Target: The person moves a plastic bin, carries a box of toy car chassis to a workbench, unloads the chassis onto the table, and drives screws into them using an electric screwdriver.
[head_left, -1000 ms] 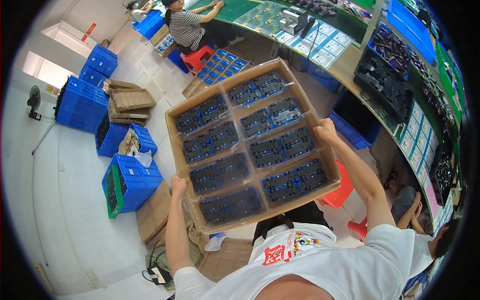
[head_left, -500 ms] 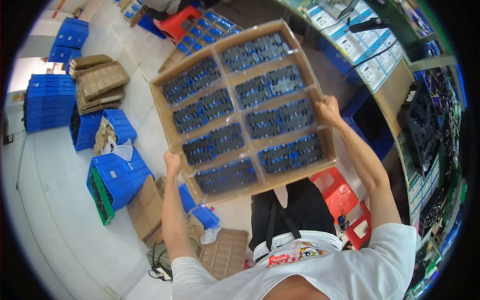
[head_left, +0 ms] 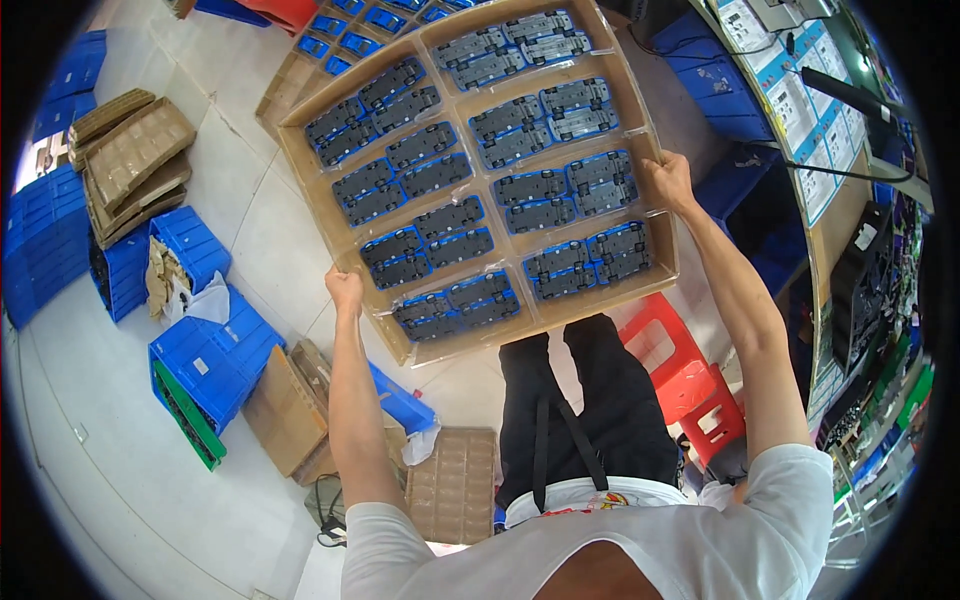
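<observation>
A large shallow brown box [head_left: 545, 322], held out above the floor in front of the person, is divided into eight compartments in two columns, each packed with blue toy cars [head_left: 530, 187] lying dark undersides up. At the left, a blue crate [head_left: 205, 245] holds crumpled brown paper [head_left: 170, 275] and a white plastic bag [head_left: 210, 298]; near it brown trays [head_left: 140, 160] sit piled unevenly. Beyond the box's far edge, a partly covered compartmented tray [head_left: 290, 90] carries more blue cars [head_left: 385, 19], roofs up. The left hand [head_left: 344, 290] has its fingers clamped on the box's left wall; the right hand's [head_left: 672, 182] fingers grip the right wall.
</observation>
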`<state>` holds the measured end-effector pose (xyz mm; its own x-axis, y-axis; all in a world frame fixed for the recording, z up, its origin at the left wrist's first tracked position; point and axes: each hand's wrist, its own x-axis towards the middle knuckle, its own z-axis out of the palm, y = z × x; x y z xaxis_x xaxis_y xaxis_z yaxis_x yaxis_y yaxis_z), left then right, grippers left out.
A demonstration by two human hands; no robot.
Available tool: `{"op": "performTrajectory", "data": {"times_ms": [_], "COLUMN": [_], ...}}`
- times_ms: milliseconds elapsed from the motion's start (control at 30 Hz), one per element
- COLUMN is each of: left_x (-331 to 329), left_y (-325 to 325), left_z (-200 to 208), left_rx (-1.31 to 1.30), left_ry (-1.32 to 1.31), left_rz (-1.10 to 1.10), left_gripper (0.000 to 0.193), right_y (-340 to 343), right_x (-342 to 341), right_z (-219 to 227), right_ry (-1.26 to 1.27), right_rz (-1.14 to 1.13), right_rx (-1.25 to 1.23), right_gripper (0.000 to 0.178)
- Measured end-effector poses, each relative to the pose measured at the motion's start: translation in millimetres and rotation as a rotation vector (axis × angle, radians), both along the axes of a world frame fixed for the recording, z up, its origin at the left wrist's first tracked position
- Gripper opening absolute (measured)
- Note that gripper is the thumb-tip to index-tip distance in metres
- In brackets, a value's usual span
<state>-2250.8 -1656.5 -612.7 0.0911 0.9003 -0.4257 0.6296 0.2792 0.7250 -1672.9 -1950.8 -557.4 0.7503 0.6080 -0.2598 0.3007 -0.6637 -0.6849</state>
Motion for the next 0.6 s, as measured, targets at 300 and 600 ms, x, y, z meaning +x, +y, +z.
{"op": "performTrajectory", "data": {"times_ms": [300,600], "left_x": [11,60], "left_y": [10,-5], "left_z": [3,68], "left_rx": [-0.152,0.648], "left_ry": [0.022,0.157], "left_rz": [0.005,0.085], "left_gripper": [0.031,0.04], "right_y": [6,43], "right_x": [3,11], "right_z": [-1,56], "right_ry": [0.015,-0.333], "right_rz": [0.028,0.002], "right_rx": [-0.15,0.142], "right_gripper": [0.034,0.035]}}
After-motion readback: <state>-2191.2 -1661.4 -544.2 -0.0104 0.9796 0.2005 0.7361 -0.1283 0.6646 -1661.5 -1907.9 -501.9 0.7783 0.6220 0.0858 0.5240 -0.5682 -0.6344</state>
